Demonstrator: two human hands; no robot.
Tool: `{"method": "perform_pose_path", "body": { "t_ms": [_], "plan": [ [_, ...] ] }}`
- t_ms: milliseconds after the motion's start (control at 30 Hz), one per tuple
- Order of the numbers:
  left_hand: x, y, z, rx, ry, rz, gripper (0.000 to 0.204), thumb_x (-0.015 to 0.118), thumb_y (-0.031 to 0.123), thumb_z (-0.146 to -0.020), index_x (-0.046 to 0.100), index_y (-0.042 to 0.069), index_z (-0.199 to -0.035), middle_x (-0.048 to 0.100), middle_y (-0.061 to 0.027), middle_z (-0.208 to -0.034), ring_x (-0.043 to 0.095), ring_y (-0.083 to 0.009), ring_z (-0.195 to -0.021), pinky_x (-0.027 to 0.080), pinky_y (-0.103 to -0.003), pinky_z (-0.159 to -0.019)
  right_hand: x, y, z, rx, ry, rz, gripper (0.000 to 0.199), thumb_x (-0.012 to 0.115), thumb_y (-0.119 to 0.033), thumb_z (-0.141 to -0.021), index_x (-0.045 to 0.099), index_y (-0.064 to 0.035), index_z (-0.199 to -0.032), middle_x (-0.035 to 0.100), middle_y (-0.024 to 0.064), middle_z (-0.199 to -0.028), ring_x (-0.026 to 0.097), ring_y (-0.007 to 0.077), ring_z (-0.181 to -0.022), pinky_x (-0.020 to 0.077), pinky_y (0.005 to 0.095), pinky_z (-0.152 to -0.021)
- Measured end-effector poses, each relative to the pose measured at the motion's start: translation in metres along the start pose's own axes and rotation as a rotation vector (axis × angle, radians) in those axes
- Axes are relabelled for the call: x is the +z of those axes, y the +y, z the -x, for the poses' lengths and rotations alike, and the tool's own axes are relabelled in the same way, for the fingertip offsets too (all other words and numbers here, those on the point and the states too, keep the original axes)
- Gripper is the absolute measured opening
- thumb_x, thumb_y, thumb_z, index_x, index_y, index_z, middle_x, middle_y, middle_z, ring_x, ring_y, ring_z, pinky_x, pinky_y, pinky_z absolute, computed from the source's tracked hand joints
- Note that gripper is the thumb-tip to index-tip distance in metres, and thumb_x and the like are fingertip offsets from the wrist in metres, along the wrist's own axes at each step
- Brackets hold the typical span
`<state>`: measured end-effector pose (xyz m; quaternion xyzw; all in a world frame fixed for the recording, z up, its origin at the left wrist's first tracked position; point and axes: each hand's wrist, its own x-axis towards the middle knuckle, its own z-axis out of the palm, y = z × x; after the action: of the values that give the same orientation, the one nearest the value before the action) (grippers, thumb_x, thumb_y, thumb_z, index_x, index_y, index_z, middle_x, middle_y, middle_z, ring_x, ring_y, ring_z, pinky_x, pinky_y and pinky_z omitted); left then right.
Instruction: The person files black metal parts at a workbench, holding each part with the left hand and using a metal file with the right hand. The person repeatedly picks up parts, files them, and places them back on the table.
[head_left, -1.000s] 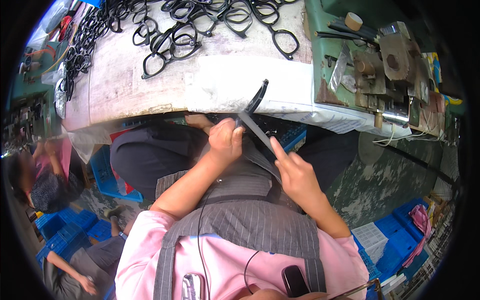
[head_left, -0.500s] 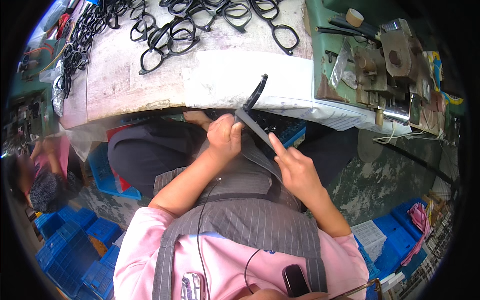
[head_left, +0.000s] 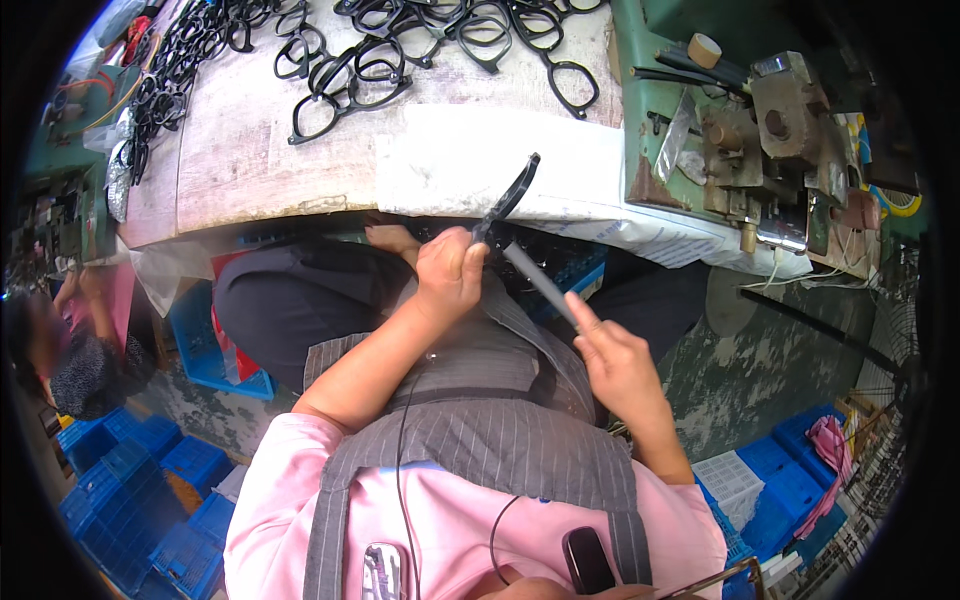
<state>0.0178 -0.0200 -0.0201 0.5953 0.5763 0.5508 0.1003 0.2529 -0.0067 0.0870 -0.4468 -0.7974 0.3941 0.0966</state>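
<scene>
Seen from the head camera, the left hand (head_left: 450,272) is clenched around the lower end of one black eyeglass frame piece (head_left: 508,198), which rises from the fingers (head_left: 462,258) and slants up to the edge of the tabletop (head_left: 250,160). The right hand (head_left: 615,362) grasps one long grey file (head_left: 538,284), its forefinger stretched along the tool; the file's far end lies just beside the left fingers, under the frame piece. Both hands sit over the person's lap, in front of a grey striped apron (head_left: 500,440). Beyond the left fingers, on the tabletop, lie many black eyeglass frames (head_left: 350,85), too tangled to count exactly, well over a dozen. Up and to the right of the right fingers stands one green metal bench machine (head_left: 760,130) with one roll of tape (head_left: 706,50) on it. Blue plastic crates (head_left: 150,490) are stacked on the floor below left.
</scene>
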Motion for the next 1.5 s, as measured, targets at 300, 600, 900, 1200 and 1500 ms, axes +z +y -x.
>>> {"method": "perform_pose_path", "body": {
  "t_ms": [300,600,900,1200,1500],
  "plan": [
    [-0.034,0.036,-0.042,0.237,-0.218,0.055,0.020,0.078,0.012,-0.058,0.062,0.007,-0.068,0.051,-0.0052,-0.070,0.053,-0.0215,-0.060,0.042,-0.033,-0.051,-0.020,-0.022,-0.060,-0.309,0.307,0.009,0.043,0.074,-0.008,-0.077,0.060,-0.0012,-0.117,0.063,0.0148,-0.083,0.058,0.0221,-0.060,0.0470,0.0296,-0.057],
    [-0.024,0.058,-0.050,-0.246,-0.024,-0.021,0.006,0.064,0.010,-0.085,0.062,0.005,-0.086,0.059,-0.0106,-0.087,0.054,-0.0273,-0.087,0.044,-0.037,-0.080,0.043,-0.018,-0.051,0.262,0.352,-1.044,0.010,0.061,-0.011,-0.092,0.058,-0.0017,-0.095,0.053,-0.0039,-0.070,0.043,0.0032,-0.049,0.0345,0.0225,-0.043],
    [-0.005,0.056,-0.020,-0.971,-0.073,0.568,0.020,0.059,0.016,-0.093,0.066,-0.001,-0.085,0.063,-0.0098,-0.086,0.060,-0.0171,-0.082,0.047,-0.028,-0.076,0.064,-0.013,-0.052,0.271,-0.109,-1.500,0.023,0.049,-0.020,-0.099,0.049,-0.0051,-0.117,0.040,-0.0017,-0.063,0.029,0.0034,-0.042,0.0240,0.0184,-0.038],
    [-0.016,0.047,-0.025,-0.839,0.146,0.492,0.028,0.050,0.021,-0.099,0.062,0.000,-0.085,0.046,0.0037,-0.059,0.040,-0.0038,-0.054,0.036,-0.020,-0.052,0.052,0.044,-0.040,0.473,-0.389,-2.037,0.046,0.034,-0.042,-0.102,0.054,-0.0029,-0.116,0.038,-0.0013,-0.060,0.026,0.0046,-0.040,0.0210,0.0202,-0.035],
    [-0.010,0.048,-0.021,-0.698,0.068,0.449,0.026,0.047,0.017,-0.100,0.061,-0.004,-0.097,0.051,-0.0001,-0.067,0.046,-0.0069,-0.063,0.044,-0.022,-0.064,0.059,0.063,-0.039,0.377,-0.556,-2.187,0.045,0.033,-0.041,-0.102,0.053,-0.0038,-0.119,0.036,-0.0011,-0.059,0.026,0.0045,-0.040,0.0215,0.0201,-0.035]
  ]
}}
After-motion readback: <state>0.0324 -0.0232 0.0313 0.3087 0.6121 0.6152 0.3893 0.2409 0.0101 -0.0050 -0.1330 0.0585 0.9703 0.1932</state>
